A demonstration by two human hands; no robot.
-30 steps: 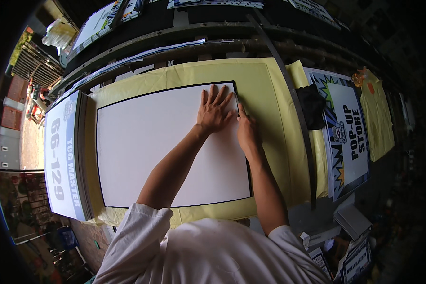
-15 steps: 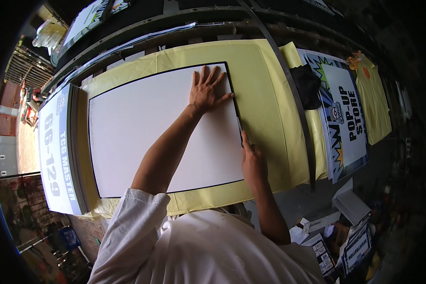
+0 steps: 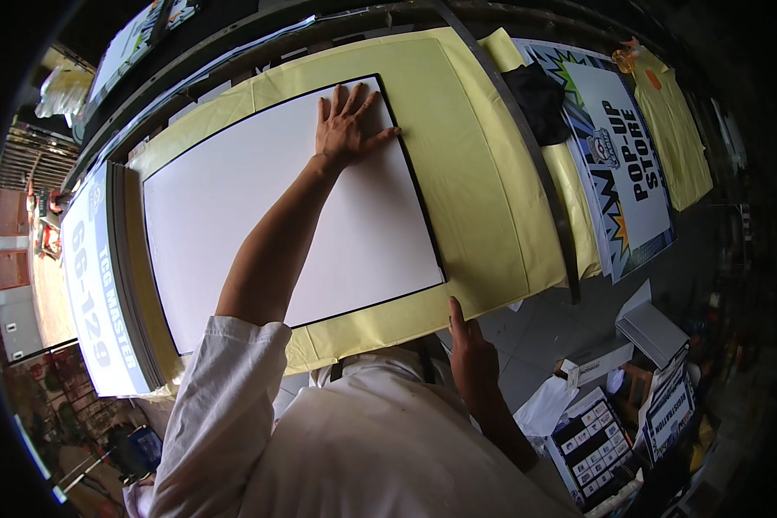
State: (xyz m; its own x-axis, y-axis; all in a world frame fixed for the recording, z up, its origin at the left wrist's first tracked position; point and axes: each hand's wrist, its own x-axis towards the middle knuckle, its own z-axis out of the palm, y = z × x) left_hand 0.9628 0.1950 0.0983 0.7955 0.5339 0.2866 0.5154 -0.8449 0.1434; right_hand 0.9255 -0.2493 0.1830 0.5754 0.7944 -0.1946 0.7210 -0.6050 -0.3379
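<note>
we find the left hand (image 3: 343, 134) laid palm-down with its fingers spread wide, resting on the white panel (image 3: 354, 216) and gripping nothing. its fingertips lie close to the panel's far edge, and its thumb reaches the right edge. at the right hand (image 3: 472, 350) we record the index finger extended and the other fingers curled in; we cannot tell whether anything is pinched inside them. this hand is at the near edge of the yellow sheet (image 3: 475, 173), its index tip just off the panel's near right corner; contact there cannot be confirmed.

the white panel, bordered in black, lies flat on the yellow sheet, beneath the left hand and forearm. a wide yellow strip shows beyond its right edge, a narrower one along its near edge.

as to writing, we note large numerals and capital letters on the stack of boards (image 3: 104, 285) by the sheet's left edge. bold dark capitals run across the printed sign (image 3: 617, 121) past the right edge, beyond the dark bar (image 3: 536, 155). the panel's upper face appears plain white.
</note>
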